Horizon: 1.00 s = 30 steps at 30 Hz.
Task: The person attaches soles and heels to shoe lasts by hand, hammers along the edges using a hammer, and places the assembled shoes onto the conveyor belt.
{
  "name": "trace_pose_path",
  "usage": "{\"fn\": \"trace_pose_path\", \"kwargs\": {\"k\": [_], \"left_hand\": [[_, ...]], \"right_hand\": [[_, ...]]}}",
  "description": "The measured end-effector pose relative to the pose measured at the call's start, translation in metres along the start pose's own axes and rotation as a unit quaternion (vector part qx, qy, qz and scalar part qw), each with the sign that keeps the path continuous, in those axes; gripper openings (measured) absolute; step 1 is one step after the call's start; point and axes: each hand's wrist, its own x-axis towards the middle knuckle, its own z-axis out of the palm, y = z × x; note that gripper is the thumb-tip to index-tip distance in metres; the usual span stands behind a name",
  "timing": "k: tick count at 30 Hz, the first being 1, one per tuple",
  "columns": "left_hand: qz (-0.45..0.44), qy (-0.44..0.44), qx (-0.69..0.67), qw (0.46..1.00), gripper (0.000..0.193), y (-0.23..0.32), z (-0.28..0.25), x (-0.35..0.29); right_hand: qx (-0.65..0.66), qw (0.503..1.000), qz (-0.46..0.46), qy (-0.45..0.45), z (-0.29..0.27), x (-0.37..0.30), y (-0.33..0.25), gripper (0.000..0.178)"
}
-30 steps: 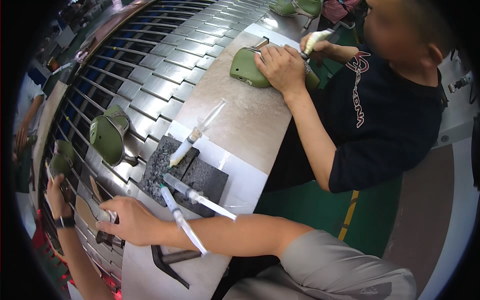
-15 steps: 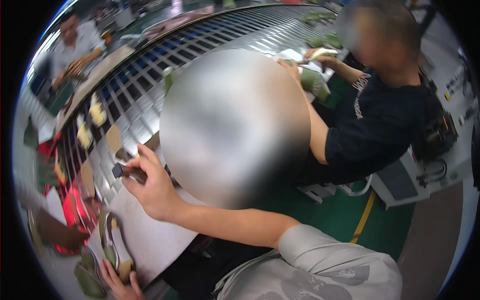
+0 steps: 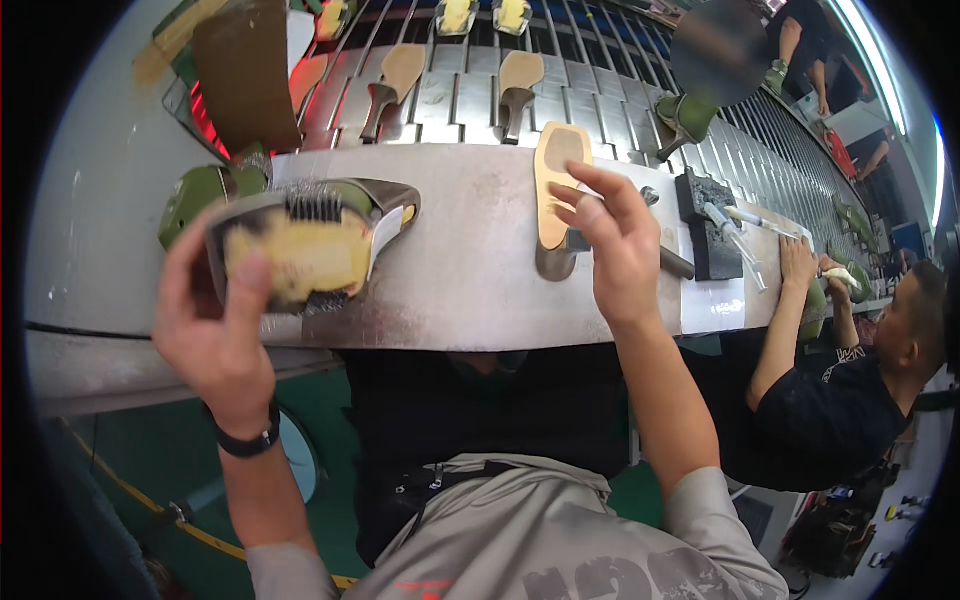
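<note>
My left hand [image 3: 215,330] grips a shoe upper on a last [image 3: 300,255], turned bottom up. Its yellow underside and a black bristly patch face me, and its pointed dark toe aims right. My right hand [image 3: 622,235] has its fingers apart over a tan shoe sole [image 3: 552,205] with a grey-brown end. Whether the fingertips touch the sole, I cannot tell. Beyond this hand lies a dark-handled tool [image 3: 676,263], partly hidden by it. A green shoe [image 3: 195,200] sits behind the held upper.
The pale worktable [image 3: 450,290] borders a metal roller conveyor [image 3: 440,110] carrying soles [image 3: 517,85] and yellow-bottomed pieces [image 3: 457,15]. A black block [image 3: 708,225] with brushes [image 3: 735,245] stands right. A brown board [image 3: 245,75] rises at left. A co-worker [image 3: 840,400] works at right.
My view has swung round to face the table. My left hand has lifted the upper off the table. My right hand has let go of the dark tool and is now over the sole.
</note>
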Motion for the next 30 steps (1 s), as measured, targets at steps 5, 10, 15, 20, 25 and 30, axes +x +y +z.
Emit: {"fn": "trace_pose_path", "kwargs": {"k": [5, 10, 15, 20, 25, 30], "left_hand": [[0.025, 0.066, -0.222, 0.973, 0.036, -0.023, 0.056, 0.042], [-0.076, -0.017, -0.402, 0.913, 0.039, 0.001, 0.058, 0.072], [-0.253, -0.14, -0.463, 0.838, 0.042, -0.016, 0.071, 0.08], [-0.283, -0.139, -0.503, 0.805, 0.043, -0.022, 0.071, 0.091], [-0.281, -0.144, -0.528, 0.789, 0.042, -0.037, 0.05, 0.096], [-0.312, -0.098, -0.456, 0.827, 0.056, -0.042, 0.054, 0.101]], "right_hand": [[0.115, 0.988, 0.103, -0.011, 0.005, 0.023, 0.031, 0.043], [0.01, 0.992, 0.12, 0.034, 0.021, 0.029, 0.031, 0.043], [0.036, 0.99, 0.135, -0.008, 0.006, 0.019, 0.035, 0.029], [-0.32, 0.939, -0.1, 0.072, -0.008, -0.028, 0.035, 0.02], [-0.011, 0.995, 0.082, 0.054, -0.049, -0.148, -0.005, 0.023], [0.217, 0.95, 0.222, 0.042, -0.049, -0.222, -0.021, 0.072]]}}
